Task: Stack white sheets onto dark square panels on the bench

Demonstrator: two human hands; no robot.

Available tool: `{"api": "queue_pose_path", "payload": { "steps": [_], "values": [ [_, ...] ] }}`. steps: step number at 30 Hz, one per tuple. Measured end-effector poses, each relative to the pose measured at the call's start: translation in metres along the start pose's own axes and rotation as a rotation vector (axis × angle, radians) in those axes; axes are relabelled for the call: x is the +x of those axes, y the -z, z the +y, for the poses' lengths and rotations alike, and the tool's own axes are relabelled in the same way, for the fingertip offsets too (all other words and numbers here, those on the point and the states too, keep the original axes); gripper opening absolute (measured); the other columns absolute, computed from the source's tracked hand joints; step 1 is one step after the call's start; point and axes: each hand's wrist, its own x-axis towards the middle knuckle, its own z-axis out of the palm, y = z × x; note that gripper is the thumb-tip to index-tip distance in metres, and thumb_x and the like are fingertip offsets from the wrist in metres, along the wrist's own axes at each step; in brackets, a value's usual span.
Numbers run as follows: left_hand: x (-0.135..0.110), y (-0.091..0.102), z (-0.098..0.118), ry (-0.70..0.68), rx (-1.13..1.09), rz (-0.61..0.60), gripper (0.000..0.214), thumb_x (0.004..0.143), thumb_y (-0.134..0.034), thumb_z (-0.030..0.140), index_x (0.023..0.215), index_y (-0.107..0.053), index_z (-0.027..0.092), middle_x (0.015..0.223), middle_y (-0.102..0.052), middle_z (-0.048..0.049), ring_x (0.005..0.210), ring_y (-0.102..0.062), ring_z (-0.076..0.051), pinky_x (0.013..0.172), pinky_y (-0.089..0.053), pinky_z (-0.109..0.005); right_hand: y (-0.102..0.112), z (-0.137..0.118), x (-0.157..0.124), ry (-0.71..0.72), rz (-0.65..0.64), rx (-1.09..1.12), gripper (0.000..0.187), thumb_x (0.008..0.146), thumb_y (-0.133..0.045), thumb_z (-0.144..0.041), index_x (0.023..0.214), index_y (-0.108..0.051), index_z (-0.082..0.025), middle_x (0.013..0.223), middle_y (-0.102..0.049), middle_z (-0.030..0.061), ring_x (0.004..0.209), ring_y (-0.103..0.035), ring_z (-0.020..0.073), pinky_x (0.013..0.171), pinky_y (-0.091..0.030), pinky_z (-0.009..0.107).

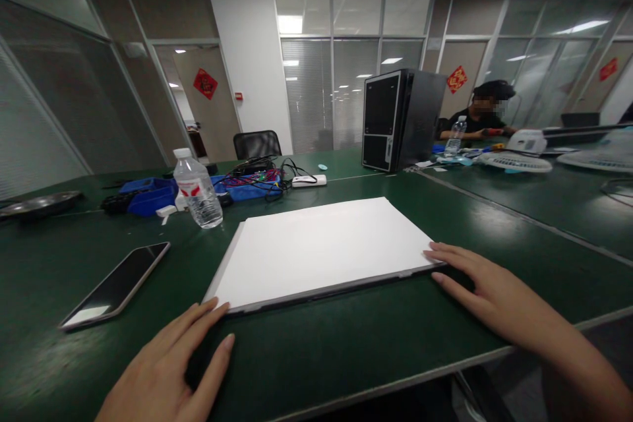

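Note:
A flat rectangular panel with a white top face and a thin dark edge point(326, 250) lies on the green table before me. At its near left corner rests my left hand point(168, 362), fingertips touching the edge and thumb held apart. My right hand point(475, 283) is at the near right corner, its fingers stretched onto the white face and the thumb below the rim. Neither hand is wrapped round the panel. Left of the panel a smartphone point(119, 285) lies with its dark screen up.
A water bottle point(198, 191) stands behind the phone. Further back are blue trays point(247, 186) with tangled wires, a white power strip point(309, 180) and a black computer tower point(403, 119). A metal dish point(42, 203) lies far left. Across the table at right sits a person point(482, 115) near white fans point(514, 161).

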Motion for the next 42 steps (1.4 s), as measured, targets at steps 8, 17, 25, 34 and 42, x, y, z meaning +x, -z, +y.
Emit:
{"api": "queue_pose_path", "payload": {
  "steps": [8, 17, 25, 34, 42],
  "values": [
    [0.000, 0.000, 0.001, -0.009, 0.012, -0.004, 0.047, 0.104, -0.052, 0.057, 0.142, -0.069, 0.035, 0.152, -0.069, -0.0026, 0.135, -0.069, -0.031, 0.116, -0.056, -0.054, 0.001, -0.002, -0.002, 0.031, -0.035, -0.004, 0.052, 0.104, -0.051, -0.065, 0.139, -0.074, -0.033, 0.152, -0.065, 0.0060, 0.138, -0.064, 0.0335, 0.121, -0.047, 0.064],
    [0.001, 0.008, 0.007, -0.001, 0.013, 0.008, 0.044, 0.102, -0.056, 0.056, 0.138, -0.073, 0.037, 0.148, -0.071, -0.0014, 0.133, -0.070, -0.031, 0.114, -0.058, -0.051, 0.004, -0.002, -0.003, 0.045, -0.031, 0.009, 0.048, 0.104, -0.053, -0.061, 0.136, -0.075, -0.034, 0.149, -0.067, 0.0044, 0.138, -0.064, 0.0340, 0.121, -0.049, 0.064],
    [0.000, 0.009, 0.009, 0.007, 0.034, 0.015, 0.042, 0.103, -0.054, 0.055, 0.136, -0.072, 0.036, 0.144, -0.074, -0.0019, 0.129, -0.072, -0.030, 0.114, -0.059, -0.047, 0.004, -0.004, -0.002, 0.040, -0.024, 0.026, 0.048, 0.103, -0.054, -0.062, 0.135, -0.076, -0.034, 0.147, -0.069, 0.0045, 0.135, -0.066, 0.0336, 0.120, -0.050, 0.063],
    [0.000, 0.008, 0.007, -0.013, 0.025, 0.018, 0.042, 0.104, -0.052, 0.053, 0.138, -0.070, 0.034, 0.145, -0.073, -0.0036, 0.131, -0.071, -0.030, 0.115, -0.058, -0.050, 0.003, -0.004, -0.003, 0.031, -0.021, 0.038, 0.048, 0.104, -0.053, -0.062, 0.136, -0.075, -0.033, 0.147, -0.069, 0.0051, 0.135, -0.066, 0.0326, 0.120, -0.050, 0.064],
    [-0.001, 0.008, 0.007, -0.007, 0.013, 0.016, 0.042, 0.103, -0.055, 0.053, 0.137, -0.071, 0.035, 0.144, -0.074, -0.0020, 0.131, -0.071, -0.031, 0.115, -0.058, -0.050, 0.003, -0.005, -0.002, 0.037, -0.006, 0.032, 0.048, 0.104, -0.053, -0.060, 0.137, -0.074, -0.032, 0.146, -0.070, 0.0059, 0.135, -0.066, 0.0334, 0.119, -0.050, 0.065]
  ]
}}
